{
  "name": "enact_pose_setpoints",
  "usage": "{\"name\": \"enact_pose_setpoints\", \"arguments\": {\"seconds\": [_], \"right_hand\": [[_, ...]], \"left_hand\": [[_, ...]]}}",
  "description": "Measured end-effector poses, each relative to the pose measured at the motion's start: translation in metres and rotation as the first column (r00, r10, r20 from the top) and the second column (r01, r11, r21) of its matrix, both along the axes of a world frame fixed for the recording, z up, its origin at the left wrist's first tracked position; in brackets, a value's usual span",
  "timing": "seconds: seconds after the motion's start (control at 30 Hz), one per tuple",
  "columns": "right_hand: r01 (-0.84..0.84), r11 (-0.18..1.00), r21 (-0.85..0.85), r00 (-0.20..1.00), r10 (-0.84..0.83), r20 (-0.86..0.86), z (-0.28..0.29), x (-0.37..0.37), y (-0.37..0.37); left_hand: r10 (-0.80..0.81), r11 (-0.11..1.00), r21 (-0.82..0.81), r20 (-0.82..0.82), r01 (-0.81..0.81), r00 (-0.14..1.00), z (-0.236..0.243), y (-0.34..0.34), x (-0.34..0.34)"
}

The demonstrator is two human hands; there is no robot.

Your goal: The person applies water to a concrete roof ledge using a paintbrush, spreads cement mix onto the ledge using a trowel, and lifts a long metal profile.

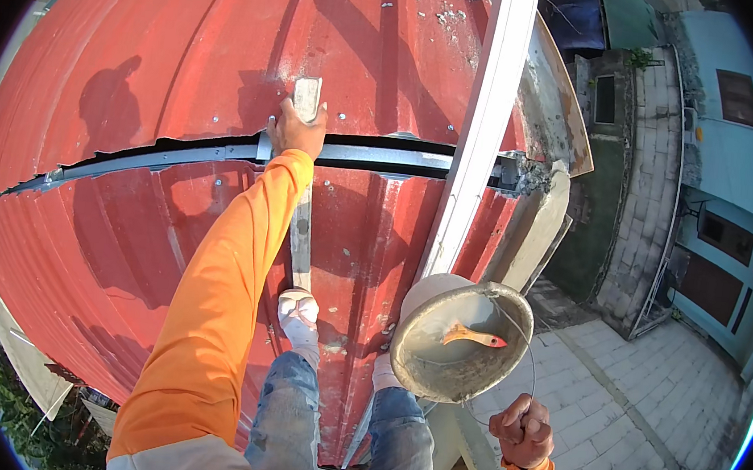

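My left hand (298, 131) reaches forward and grips a narrow, cement-smeared board (301, 237) that lies lengthwise on the red metal roof (234, 26). Its fingers wrap over the board's far part, right at the gap in the roof. Low on the right, my right hand (523, 431) is closed on the wire handle of a bucket (409, 377). The bucket is crusted with grey residue and tilts toward me. Inside it lies a paintbrush (473, 336) with an orange and red handle, partly over greyish liquid or paste.
A dark gap with a metal beam (383, 157) crosses the roof. A white metal post (486, 110) slants up beside the bucket. My sock-covered foot (298, 309) stands at the board's near end. Right of the roof's concrete edge (534, 222), a paved yard (594, 406) lies far below.
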State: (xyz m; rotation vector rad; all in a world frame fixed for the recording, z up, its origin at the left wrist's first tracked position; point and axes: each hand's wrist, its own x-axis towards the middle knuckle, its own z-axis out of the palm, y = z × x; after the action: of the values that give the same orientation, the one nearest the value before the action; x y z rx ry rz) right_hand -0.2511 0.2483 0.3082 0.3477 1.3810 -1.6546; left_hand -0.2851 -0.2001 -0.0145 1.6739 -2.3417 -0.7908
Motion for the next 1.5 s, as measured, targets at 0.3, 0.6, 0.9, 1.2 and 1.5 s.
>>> {"name": "enact_pose_setpoints", "arguments": {"seconds": [0.3,0.6,0.9,1.2,1.5], "right_hand": [[0.039,0.996,0.084,0.994,-0.029,-0.108,0.034,-0.022,-0.055],[0.069,0.998,0.004,0.967,-0.066,-0.245,0.091,-0.072,-0.107],[-0.167,0.983,-0.083,0.98,0.155,-0.127,0.06,-0.141,-0.164],[-0.562,0.783,-0.267,0.827,0.533,-0.176,0.025,-0.205,-0.208],[-0.551,0.768,-0.327,0.834,0.489,-0.256,-0.014,-0.212,-0.247]], "left_hand": [[-0.071,0.985,-0.16,-0.073,0.058,0.995,-0.023,0.0,0.008],[-0.109,0.989,-0.11,-0.058,0.102,0.992,-0.014,-0.001,0.0],[-0.11,0.989,-0.105,-0.04,0.105,0.993,-0.016,-0.004,0.002],[-0.115,0.984,-0.144,-0.026,0.11,0.993,-0.016,0.0,0.003],[-0.131,0.973,-0.206,-0.12,0.104,0.984,-0.039,0.0,0.005]]}}
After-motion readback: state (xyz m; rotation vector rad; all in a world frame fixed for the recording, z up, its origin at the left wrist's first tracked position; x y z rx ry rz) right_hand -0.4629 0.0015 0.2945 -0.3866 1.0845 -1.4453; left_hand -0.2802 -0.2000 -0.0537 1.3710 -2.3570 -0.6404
